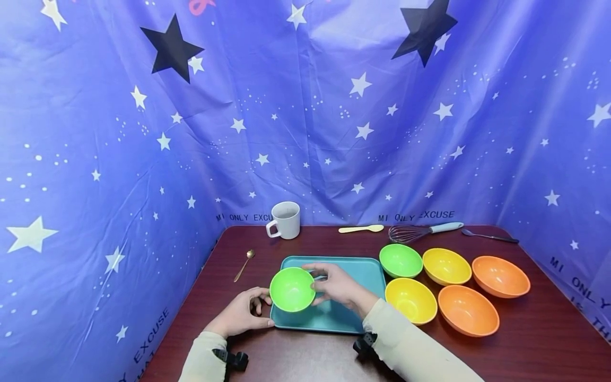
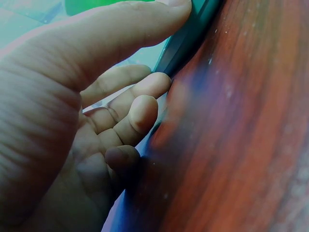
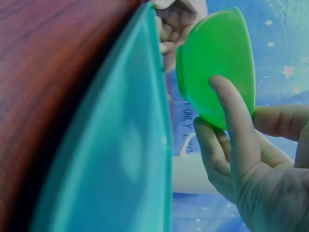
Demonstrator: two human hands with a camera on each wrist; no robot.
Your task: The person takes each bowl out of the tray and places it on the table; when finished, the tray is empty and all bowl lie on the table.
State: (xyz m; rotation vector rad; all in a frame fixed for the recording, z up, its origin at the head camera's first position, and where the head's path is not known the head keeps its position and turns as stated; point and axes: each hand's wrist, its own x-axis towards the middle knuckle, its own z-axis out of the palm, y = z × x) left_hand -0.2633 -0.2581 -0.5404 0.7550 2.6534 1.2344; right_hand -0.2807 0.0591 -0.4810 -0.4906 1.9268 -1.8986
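Note:
My right hand (image 1: 339, 286) pinches a small green bowl (image 1: 293, 289) by its right side. In the right wrist view the thumb is at the rim, the fingers lie under the curved wall, and the bowl (image 3: 217, 63) is raised off the teal tray (image 3: 120, 145). Below it, the tray (image 1: 353, 318) lies flat on the table. My left hand (image 1: 241, 313) is at the tray's left edge, thumb tip at the near-left corner. In the left wrist view its fingers (image 2: 143, 112) are loosely bent beside the tray rim, with nothing between them and the thumb.
Right of the tray stand another green bowl (image 1: 401, 260), yellow bowls (image 1: 446, 266) and orange bowls (image 1: 469, 310). Along the back lie a white mug (image 1: 288, 220), a cream spatula (image 1: 361, 229), a whisk (image 1: 425, 231) and a dark spoon (image 1: 489, 236). A gold spoon (image 1: 244, 265) lies left.

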